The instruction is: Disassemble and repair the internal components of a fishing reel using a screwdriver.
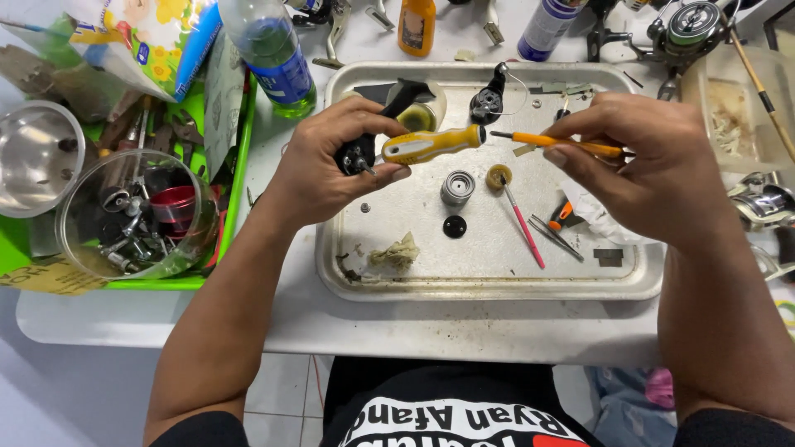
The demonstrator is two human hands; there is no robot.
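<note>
From the head view, the left hand (331, 165) at centre frame is closed on a small black reel part (358, 153) and a yellow-handled screwdriver (431, 145); the right hand (650, 165), centre right, pinches a thin orange tool (555, 141), its tip pointing left toward the screwdriver; both hover above a metal tray (489, 281) on the white surface (373, 331); a silver spool (457, 188) and pink brush (523, 228) lie in the tray; a clear bowl (132, 215) of parts sits at left; a blue-labelled bottle (273, 54) stands upper left.
</note>
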